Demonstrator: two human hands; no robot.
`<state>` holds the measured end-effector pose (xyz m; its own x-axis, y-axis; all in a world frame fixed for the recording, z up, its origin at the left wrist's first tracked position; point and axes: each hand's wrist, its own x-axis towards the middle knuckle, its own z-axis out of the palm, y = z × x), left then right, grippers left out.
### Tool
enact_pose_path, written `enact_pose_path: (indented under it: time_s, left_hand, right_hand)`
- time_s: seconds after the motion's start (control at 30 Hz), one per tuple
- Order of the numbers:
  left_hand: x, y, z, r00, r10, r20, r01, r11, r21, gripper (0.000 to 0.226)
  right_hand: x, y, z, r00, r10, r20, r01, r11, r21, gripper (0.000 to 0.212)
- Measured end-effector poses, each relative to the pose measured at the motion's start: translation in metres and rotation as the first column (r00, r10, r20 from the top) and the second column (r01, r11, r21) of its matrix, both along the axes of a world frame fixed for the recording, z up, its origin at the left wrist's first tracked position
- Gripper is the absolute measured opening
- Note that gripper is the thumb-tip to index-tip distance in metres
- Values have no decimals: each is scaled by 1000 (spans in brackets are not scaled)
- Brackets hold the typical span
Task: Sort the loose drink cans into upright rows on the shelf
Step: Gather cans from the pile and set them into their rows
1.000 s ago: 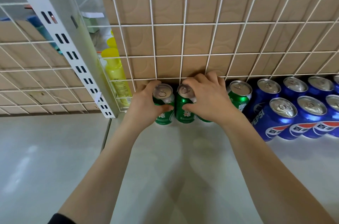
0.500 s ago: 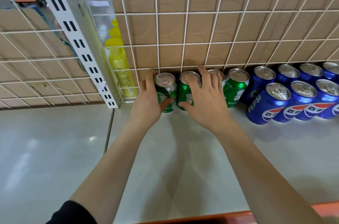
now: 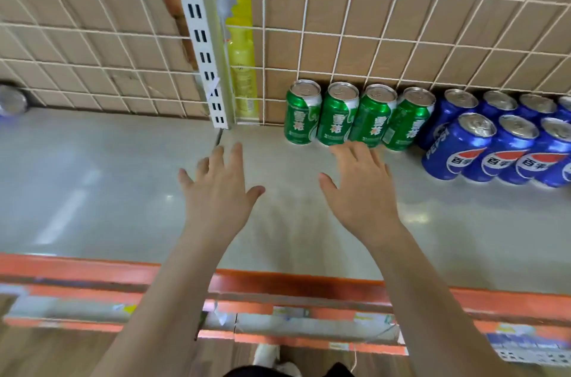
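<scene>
Just beyond right grip (image 3: 361,191), green cans (image 3: 338,115)

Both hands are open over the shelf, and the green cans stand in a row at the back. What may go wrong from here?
1. The right hand hovers very close to the green cans. A careless move might knock one over, and they stand so tightly together that its neighbours may fall too.
2. The rightmost green can stands right beside the blue cans, so a sideways push might disturb those rows.

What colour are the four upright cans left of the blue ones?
Green with silver tops: the four upright metal cans, clearest in the head view.
</scene>
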<state>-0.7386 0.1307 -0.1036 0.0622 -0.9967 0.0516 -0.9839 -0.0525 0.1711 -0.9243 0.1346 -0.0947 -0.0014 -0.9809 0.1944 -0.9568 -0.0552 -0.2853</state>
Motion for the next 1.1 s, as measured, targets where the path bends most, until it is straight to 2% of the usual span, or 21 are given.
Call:
enact_pose_path:
  time_s: [0.23,0.43,0.53,0.7,0.83,0.97,1.1]
  left_hand:
    - [68,92,1,942,315,-117,-311,949,52,72]
    - [142,162,2,814,540,-216,-547,837,29,65]
    - [182,186,2,761,613,-212,-618,784,51,62]
    - [271,219,-1,726,651,-224,-659,751,46,60]
    - [349,240,-2,668,718,-194,-721,689,67,52]
    - [407,250,0,651,726,-221,-727,680,94,60]
    - [455,253,-6,635,737,-231,-737,668,106,56]
  right_hand:
    - [77,37,-4,940,338,47,-339,940,27,41]
    - [172,66,-8,819,571,54,-573,819,34,38]
    - [223,79,-8,758,649,66,-651,759,15,37]
    - [331,97,-12,707,705,53,-704,709,-38,30]
    - [421,116,-11,667,743,53,-743,669,-19,29]
    - [483,119,-7,642,762,87,-764,645,-16,26]
    - [534,111,-8,619,777,112,-783,623,9,31]
